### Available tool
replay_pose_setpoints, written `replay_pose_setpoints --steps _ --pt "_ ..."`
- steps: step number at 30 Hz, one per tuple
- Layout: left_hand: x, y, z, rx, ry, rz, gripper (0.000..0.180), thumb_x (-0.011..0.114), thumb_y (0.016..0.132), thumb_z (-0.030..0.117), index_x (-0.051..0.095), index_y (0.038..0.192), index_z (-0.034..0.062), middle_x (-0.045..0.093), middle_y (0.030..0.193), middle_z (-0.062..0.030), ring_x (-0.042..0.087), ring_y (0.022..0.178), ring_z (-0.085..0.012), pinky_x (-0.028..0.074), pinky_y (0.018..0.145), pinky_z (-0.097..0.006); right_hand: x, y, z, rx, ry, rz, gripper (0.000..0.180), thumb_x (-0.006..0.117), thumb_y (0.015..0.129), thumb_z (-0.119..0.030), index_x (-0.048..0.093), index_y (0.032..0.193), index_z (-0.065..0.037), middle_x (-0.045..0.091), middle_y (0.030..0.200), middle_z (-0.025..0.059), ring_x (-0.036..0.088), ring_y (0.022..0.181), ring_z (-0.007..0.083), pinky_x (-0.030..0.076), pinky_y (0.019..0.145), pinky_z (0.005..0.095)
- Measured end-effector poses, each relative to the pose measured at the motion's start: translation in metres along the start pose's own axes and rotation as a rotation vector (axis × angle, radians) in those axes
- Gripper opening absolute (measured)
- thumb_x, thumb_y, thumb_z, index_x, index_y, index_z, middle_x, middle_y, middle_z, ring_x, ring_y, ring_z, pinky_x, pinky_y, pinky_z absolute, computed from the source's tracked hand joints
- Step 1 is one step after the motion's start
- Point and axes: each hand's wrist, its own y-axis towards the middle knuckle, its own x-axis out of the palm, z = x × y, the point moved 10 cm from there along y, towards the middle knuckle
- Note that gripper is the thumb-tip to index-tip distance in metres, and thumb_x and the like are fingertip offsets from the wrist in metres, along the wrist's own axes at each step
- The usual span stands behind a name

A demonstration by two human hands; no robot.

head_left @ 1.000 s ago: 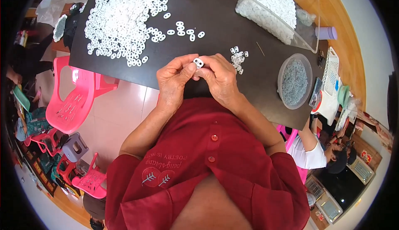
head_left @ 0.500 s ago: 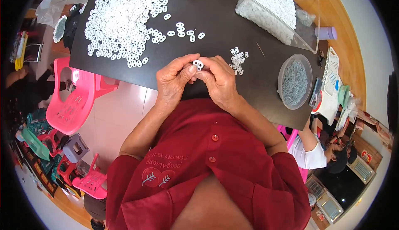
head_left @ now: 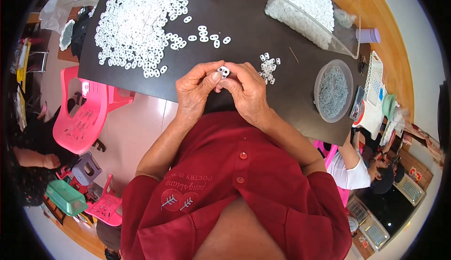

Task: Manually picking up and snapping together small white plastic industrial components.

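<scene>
A piece [head_left: 224, 71] is pinched by the fingertips [head_left: 215, 77] of the left hand [head_left: 193, 89] and right hand [head_left: 252, 91], at the near edge of the table [head_left: 244, 15]; should either grip be loosened, it could be dropped past that edge.

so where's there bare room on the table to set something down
Bare dark tabletop shows between the loose white pieces and the clear bin; another patch lies between the right hand and the round bowl, nearer the body than the small pile. It's crowded at upper left, under the big heap, and along the right edge, beyond the bowl.
</scene>
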Motion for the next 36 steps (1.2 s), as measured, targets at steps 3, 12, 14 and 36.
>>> replay_pose_setpoints --steps 3,12,14,36 --pt "0.001 0.002 0.002 -0.006 0.017 -0.004 0.021 0.06 0.086 0.006 0.061 0.104 -0.0041 0.059 0.081 -0.0034 0.05 0.067 -0.0075 0.045 0.059 -0.02 -0.004 0.0 0.0 0.001 -0.008 0.025 0.025 0.066 0.077 -0.004 0.059 0.101 0.0 0.062 0.078 0.0068 0.054 0.069 0.0195 0.044 0.061 0.0304" --pt "-0.001 0.001 0.0 0.022 -0.001 0.012 0.021 0.061 0.085 0.008 0.062 0.103 -0.0035 0.06 0.082 -0.0041 0.05 0.066 -0.0078 0.044 0.059 -0.02 -0.004 0.001 -0.013 -0.139 -0.072 0.042 0.026 0.067 0.075 -0.006 0.059 0.099 0.001 0.061 0.077 0.008 0.054 0.065 0.0215 0.043 0.059 0.0309" --pt "-0.002 0.001 0.001 0.031 -0.005 0.036 0.021 0.062 0.085 0.009 0.063 0.102 -0.0034 0.06 0.082 -0.0042 0.05 0.066 -0.0078 0.044 0.059 -0.02 -0.004 0.002 -0.015 -0.162 -0.085 0.054 0.027 0.067 0.075 -0.006 0.058 0.099 0.001 0.061 0.076 0.0078 0.054 0.065 0.0217 0.043 0.058 0.031" --pt "0.0 -0.005 0.004 0.116 -0.095 0.125 0.019 0.058 0.089 0.013 0.06 0.099 -0.0022 0.057 0.083 -0.0028 0.047 0.067 -0.0062 0.04 0.06 -0.019 -0.002 0.002 -0.022 -0.203 -0.064 0.085 0.027 0.064 0.076 -0.002 0.055 0.102 0.003 0.058 0.078 0.0097 0.051 0.064 0.0225 0.042 0.056 0.0321"
